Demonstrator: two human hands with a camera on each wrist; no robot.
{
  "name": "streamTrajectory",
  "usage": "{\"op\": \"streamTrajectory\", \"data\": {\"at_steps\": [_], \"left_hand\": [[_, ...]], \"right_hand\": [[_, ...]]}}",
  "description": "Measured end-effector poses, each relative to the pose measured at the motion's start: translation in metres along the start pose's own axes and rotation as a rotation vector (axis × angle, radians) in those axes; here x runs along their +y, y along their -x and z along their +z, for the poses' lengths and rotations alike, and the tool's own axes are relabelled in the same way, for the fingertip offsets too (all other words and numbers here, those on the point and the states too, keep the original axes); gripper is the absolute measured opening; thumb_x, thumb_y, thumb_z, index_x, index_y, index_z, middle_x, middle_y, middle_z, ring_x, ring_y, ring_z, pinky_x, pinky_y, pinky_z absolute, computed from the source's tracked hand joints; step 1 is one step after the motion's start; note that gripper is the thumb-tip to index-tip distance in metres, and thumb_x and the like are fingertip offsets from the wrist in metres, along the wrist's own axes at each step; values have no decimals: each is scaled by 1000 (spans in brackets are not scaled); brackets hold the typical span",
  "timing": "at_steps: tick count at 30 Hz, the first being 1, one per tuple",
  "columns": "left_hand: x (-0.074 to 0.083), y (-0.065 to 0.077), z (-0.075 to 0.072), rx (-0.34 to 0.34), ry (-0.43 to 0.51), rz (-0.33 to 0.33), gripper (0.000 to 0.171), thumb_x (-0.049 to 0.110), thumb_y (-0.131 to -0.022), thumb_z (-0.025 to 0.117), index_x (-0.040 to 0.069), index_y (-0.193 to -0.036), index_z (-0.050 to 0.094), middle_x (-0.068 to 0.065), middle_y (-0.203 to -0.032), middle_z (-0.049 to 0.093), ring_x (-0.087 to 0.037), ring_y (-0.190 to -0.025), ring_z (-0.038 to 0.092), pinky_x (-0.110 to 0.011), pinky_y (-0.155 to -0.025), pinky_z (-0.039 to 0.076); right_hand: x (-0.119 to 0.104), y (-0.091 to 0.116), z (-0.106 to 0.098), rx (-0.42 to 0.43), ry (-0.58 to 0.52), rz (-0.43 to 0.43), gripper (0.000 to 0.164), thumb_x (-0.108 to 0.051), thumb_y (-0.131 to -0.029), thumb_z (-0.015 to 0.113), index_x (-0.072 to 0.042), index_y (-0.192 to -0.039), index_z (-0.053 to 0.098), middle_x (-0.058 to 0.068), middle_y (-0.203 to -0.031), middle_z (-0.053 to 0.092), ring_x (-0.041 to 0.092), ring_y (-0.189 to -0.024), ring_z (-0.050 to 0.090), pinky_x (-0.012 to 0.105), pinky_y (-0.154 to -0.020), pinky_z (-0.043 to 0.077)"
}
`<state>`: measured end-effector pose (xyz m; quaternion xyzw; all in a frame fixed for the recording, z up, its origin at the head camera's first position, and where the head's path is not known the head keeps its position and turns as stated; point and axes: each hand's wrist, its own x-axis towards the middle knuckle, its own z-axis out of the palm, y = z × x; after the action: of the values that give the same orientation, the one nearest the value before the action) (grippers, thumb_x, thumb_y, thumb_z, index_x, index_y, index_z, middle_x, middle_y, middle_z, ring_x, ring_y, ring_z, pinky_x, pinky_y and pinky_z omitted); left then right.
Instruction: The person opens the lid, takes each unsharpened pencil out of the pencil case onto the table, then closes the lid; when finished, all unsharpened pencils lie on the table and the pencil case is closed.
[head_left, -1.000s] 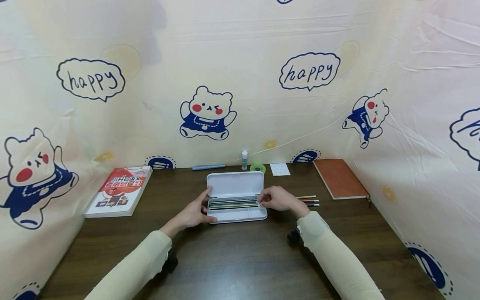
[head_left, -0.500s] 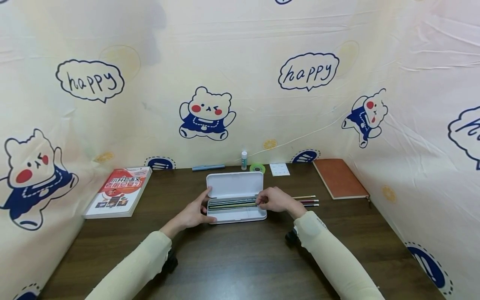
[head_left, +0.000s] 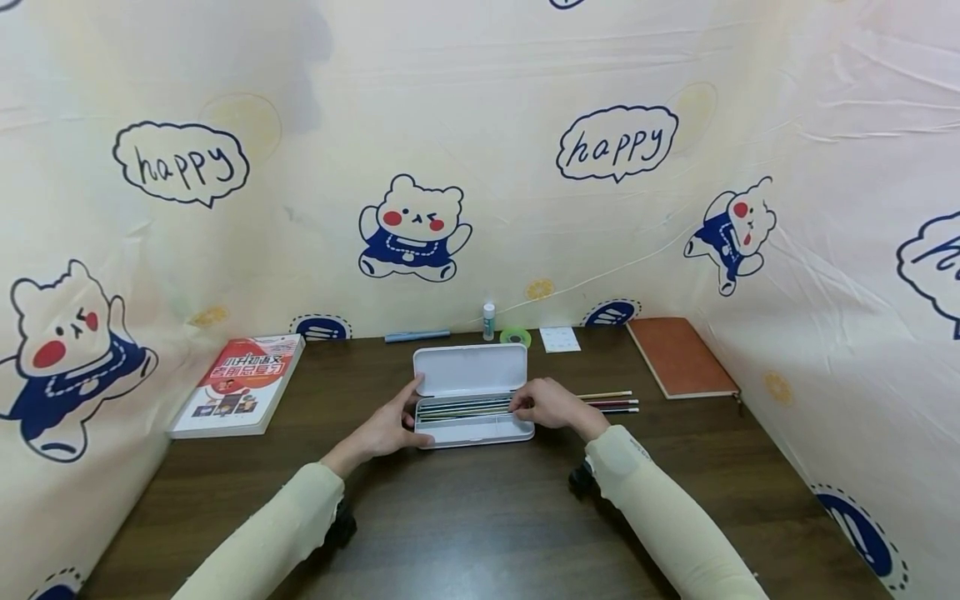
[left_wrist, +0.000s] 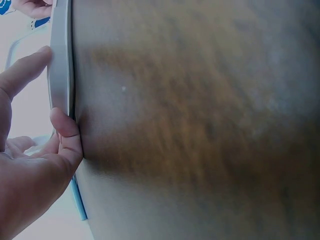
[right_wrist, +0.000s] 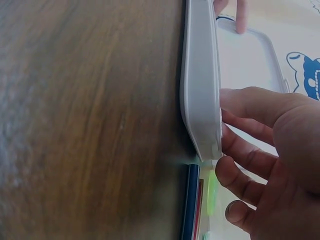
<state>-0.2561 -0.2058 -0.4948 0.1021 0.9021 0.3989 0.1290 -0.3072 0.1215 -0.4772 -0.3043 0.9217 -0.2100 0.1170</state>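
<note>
An open white pencil case [head_left: 476,431] lies in front of me, its lid [head_left: 472,371] tipped back. Several pencils [head_left: 461,408] lie lengthwise in its rear compartment. My left hand [head_left: 385,427] grips the case's left end, thumb at the front corner and fingers behind. In the left wrist view its fingertips press the case's side wall [left_wrist: 60,85]. At the right end my right hand [head_left: 552,404] pinches at the pencils' ends, thumb and index fingertip close together inside the case; the wall hides the fingertips' hold in the right wrist view. More pencils [head_left: 611,403] lie on the table beyond this hand.
Along the back stand or lie a blue pen [head_left: 417,336], a glue stick [head_left: 489,321], a green tape roll [head_left: 515,335] and a white paper [head_left: 559,338]. A book [head_left: 238,383] lies left, a brown notebook [head_left: 682,358] right. A printed cloth surrounds the dark table [head_left: 465,517].
My right hand has shifted slightly left and toward me along the pencils in the case. The left hand and the case have stayed put.
</note>
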Motion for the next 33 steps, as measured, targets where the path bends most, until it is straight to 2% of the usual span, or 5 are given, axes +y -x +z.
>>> {"op": "streamTrajectory", "data": {"at_steps": [7, 16, 22, 26, 33], "left_hand": [[-1, -2, 1, 1, -1, 13, 113, 31, -78, 86, 24, -162, 10, -14, -143, 50, -19, -96, 53, -31, -81, 43], [1, -1, 0, 9, -1, 23, 113, 30, -78, 86, 23, -162, 11, -15, -144, 50, -19, -95, 52, -32, -81, 43], [-1, -1, 0, 12, -3, 16, 113, 31, -78, 86, 25, -162, 10, -15, -145, 49, -19, -96, 53, -33, -83, 43], [-1, 0, 1, 13, -6, 16, 114, 31, -78, 87, 25, -162, 11, -14, -145, 50, -18, -96, 53, -33, -84, 43], [0, 1, 1, 18, -17, 13, 114, 31, -77, 87, 24, -162, 11, -15, -145, 50, -18, -95, 52, -34, -85, 42]], "right_hand": [[-2, -1, 0, 31, 6, -49, 8, -14, -93, 70, -19, -93, 76, -7, -84, 67, 9, -77, 54, 28, -75, 47], [6, 2, -6, 73, -62, -34, 7, -14, -92, 71, -20, -92, 76, -6, -88, 68, 12, -80, 55, 29, -77, 47], [19, 10, -14, 103, -80, -16, 7, -16, -92, 71, -19, -95, 77, -6, -95, 73, 11, -80, 56, 30, -76, 48], [29, 18, -23, 128, -74, -7, 6, -18, -92, 71, -20, -95, 77, -6, -91, 72, 10, -79, 56, 28, -73, 47], [55, 37, -38, 144, -104, 73, 6, -19, -93, 71, -22, -96, 76, -6, -94, 72, 13, -84, 56, 30, -76, 47]]}}
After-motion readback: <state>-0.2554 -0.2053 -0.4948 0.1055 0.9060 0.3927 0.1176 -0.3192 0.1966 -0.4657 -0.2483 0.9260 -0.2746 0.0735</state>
